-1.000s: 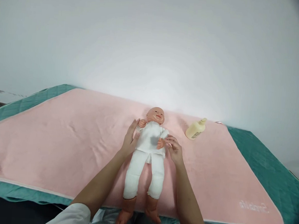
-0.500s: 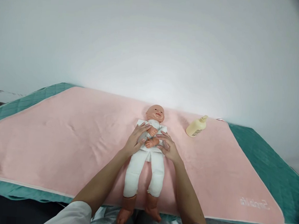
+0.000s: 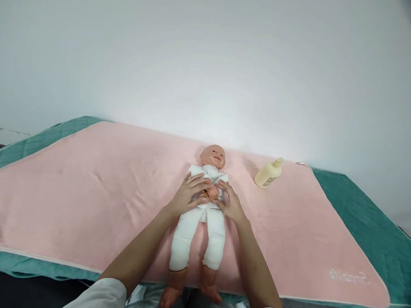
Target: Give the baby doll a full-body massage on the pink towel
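Note:
A baby doll (image 3: pixel 207 187) in white clothes lies on its back on a pink mat (image 3: pixel 93 188), its head toward the wall and its feet past the near edge. My left hand (image 3: pixel 189 193) rests on the doll's left-of-picture side, fingers spread across its chest and touching its small hand. From the other side my right hand (image 3: pixel 230 203) lies against the doll's torso, fingers apart, fingertips at the doll's hands. The doll's two hands meet over its belly, between mine.
A pale yellow pump bottle (image 3: pixel 268 174) stands on the mat to the right of the doll's head. Green padding (image 3: pixel 365 226) shows beneath the mat's edges. A white wall (image 3: pixel 211 65) rises behind. Something black (image 3: pixel 23 293) is at the lower left.
My left hand has slid a little inward over the doll's chest. The doll's arms have shifted, its hands now closer together. My right fingers have moved slightly.

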The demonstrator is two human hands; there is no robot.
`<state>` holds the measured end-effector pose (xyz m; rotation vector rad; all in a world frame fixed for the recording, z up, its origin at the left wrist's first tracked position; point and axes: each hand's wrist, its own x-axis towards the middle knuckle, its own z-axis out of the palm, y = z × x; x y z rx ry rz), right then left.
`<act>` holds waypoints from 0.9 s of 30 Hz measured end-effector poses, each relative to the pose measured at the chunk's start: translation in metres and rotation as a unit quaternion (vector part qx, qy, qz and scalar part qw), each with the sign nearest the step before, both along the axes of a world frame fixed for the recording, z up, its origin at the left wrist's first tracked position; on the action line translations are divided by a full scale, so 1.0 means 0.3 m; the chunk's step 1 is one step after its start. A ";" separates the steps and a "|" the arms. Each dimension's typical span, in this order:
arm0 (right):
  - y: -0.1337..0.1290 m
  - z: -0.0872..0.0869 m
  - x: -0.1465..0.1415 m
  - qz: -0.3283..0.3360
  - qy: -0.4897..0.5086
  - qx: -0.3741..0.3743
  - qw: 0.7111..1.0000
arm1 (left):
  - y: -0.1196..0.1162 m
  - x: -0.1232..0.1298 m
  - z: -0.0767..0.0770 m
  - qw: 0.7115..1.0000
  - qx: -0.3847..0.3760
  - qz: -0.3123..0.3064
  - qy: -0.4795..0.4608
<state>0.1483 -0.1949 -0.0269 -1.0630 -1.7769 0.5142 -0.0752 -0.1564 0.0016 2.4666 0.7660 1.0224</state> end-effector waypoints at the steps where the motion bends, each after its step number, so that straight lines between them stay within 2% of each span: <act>1: -0.001 -0.001 -0.002 -0.008 -0.006 0.005 1.000 | 0.000 0.000 0.000 1.000 0.001 0.002 0.004; 6: -0.002 -0.004 -0.010 -0.021 -0.017 0.024 0.999 | 0.004 -0.001 -0.015 1.000 0.006 0.011 0.017; 13: 0.001 -0.011 0.000 -0.055 0.025 0.047 0.997 | 0.012 -0.005 -0.038 0.998 0.025 0.039 -0.031; 16: -0.001 -0.009 0.003 -0.066 0.066 0.048 0.994 | 0.023 -0.001 -0.053 0.990 0.032 0.097 -0.093; 21: 0.000 -0.018 0.000 -0.075 0.167 0.020 0.983 | 0.043 -0.004 -0.068 0.932 0.007 0.269 -0.242; 24: -0.002 -0.012 -0.003 -0.077 0.226 0.008 0.971 | 0.043 -0.016 -0.048 0.896 -0.051 0.307 -0.316; 27: -0.002 0.007 0.004 -0.108 0.310 0.019 0.944 | 0.048 -0.040 -0.030 0.851 -0.120 0.327 -0.393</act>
